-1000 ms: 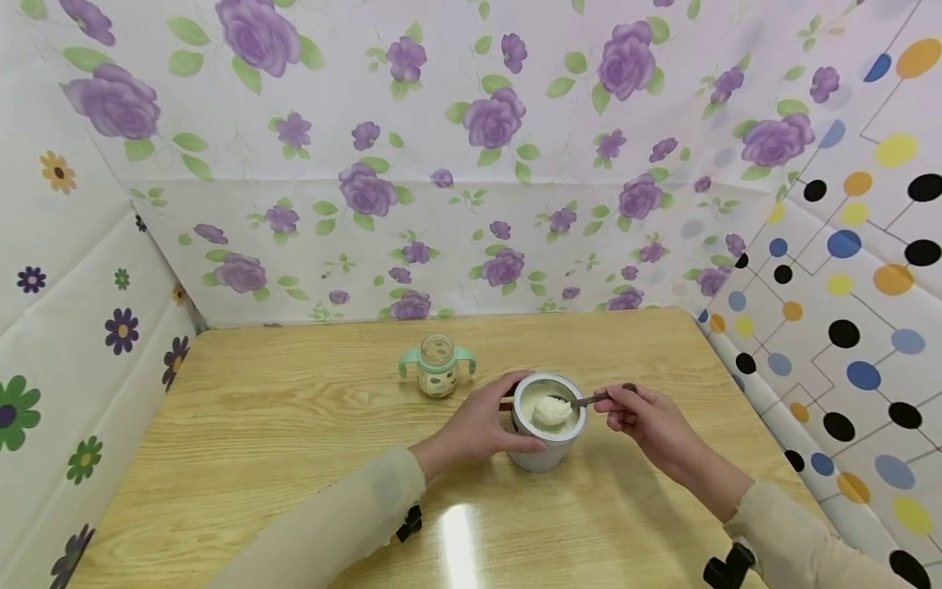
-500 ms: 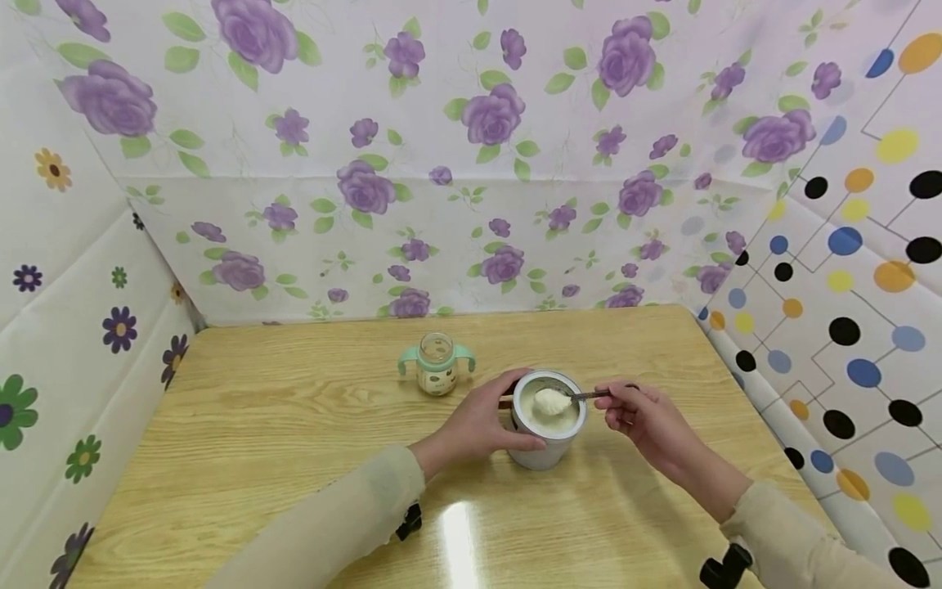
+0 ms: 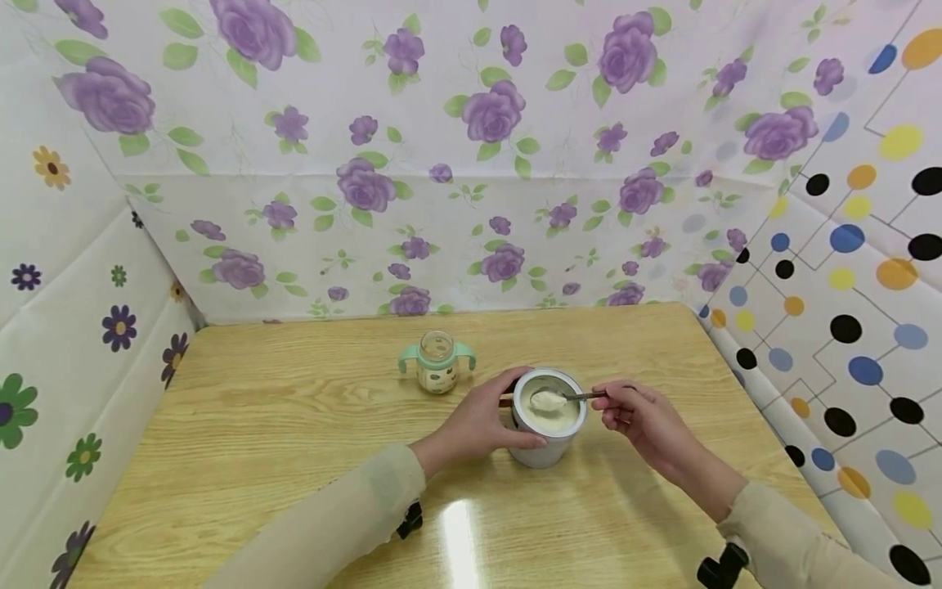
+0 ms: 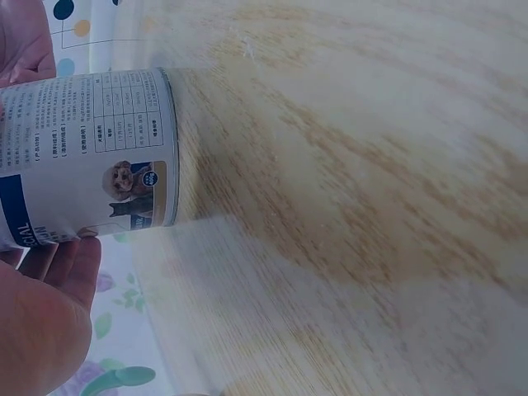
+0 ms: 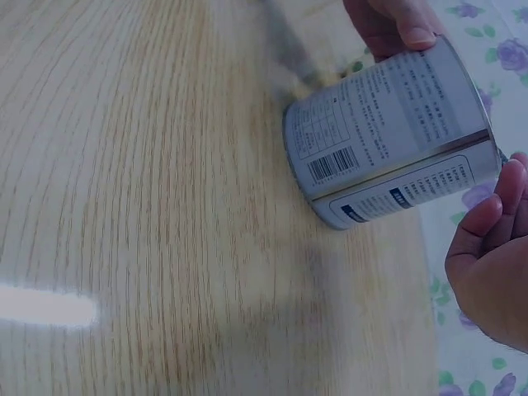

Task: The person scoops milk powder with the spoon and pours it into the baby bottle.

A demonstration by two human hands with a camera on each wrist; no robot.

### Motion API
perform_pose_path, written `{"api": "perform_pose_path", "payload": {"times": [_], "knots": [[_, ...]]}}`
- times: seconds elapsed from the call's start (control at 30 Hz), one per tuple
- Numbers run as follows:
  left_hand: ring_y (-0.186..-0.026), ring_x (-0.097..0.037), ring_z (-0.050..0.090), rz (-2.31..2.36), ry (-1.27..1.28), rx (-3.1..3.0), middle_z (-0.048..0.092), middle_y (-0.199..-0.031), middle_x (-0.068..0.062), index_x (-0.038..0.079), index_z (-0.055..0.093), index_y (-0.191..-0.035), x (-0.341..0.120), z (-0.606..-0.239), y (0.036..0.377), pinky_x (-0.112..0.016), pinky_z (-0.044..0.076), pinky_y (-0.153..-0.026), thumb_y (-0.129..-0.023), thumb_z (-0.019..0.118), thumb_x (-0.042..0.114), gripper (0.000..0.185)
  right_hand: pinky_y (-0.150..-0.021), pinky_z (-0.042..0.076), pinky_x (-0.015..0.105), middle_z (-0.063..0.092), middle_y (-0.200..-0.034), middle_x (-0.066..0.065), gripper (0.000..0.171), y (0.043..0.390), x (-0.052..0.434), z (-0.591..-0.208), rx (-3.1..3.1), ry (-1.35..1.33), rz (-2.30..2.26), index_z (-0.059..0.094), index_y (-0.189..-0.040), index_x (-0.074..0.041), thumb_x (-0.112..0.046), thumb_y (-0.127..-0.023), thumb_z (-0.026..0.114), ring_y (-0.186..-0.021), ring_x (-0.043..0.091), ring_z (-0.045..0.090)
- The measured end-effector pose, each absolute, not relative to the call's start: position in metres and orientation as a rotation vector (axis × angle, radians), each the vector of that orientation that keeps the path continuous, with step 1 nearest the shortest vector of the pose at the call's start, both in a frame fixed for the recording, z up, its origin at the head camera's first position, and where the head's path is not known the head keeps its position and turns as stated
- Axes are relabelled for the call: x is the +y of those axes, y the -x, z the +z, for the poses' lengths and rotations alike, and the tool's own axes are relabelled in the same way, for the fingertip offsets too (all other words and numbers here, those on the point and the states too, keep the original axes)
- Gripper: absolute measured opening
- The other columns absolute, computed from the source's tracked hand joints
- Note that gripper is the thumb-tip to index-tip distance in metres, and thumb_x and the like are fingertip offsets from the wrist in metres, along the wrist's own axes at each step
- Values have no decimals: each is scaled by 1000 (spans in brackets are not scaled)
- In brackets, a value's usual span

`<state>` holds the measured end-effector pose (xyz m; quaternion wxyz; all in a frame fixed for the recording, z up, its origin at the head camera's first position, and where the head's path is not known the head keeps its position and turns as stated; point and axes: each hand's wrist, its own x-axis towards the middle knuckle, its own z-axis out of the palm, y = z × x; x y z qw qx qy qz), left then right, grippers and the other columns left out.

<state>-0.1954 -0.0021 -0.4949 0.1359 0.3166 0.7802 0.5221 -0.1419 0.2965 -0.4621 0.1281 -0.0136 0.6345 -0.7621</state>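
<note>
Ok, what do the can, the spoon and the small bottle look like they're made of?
Can: looks like metal, with a shiny silver rim and a printed label wrap. Spoon: seems metal, a thin grey glinting handle; its bowl is heaped with pale powder. Bottle: clear body, glass or plastic, can't tell; mint-green handles look like matte plastic.

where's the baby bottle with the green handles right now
In the head view the baby bottle stands upright on the wooden table, behind and to the left of the powder can that the left hand grips.
</note>
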Motion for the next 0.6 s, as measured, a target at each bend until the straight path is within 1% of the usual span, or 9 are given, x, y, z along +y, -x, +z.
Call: {"api": "perform_pose_path", "payload": {"times": [0.13, 0.33, 0.6], "knots": [[-139, -18, 57, 1509, -922, 2259, 53, -157, 5, 25, 38, -165, -2, -493, 195, -36, 51, -113, -81, 97, 36, 103, -79, 58, 22, 76, -100, -3, 27, 143, 296, -461, 1873, 32, -2202, 76, -116, -9, -22, -115, 52, -85, 8, 65], [-139, -18, 57, 1515, -941, 2245, 53, -158, 1, 27, 39, -165, -2, -494, 195, -38, 51, -113, -82, 96, 37, 101, -81, 59, 22, 76, -99, -4, 28, 142, 296, -460, 1874, 35, -2196, 75, -117, -9, -23, -116, 51, -85, 7, 66], [-140, -16, 56, 1519, -945, 2246, 54, -155, 8, 29, 40, -164, -3, -495, 195, -36, 51, -113, -82, 97, 37, 100, -82, 60, 21, 80, -94, -5, 37, 144, 295, -460, 1638, 48, -2297, 79, -109, -10, -17, -117, 44, -80, 4, 69]]}}
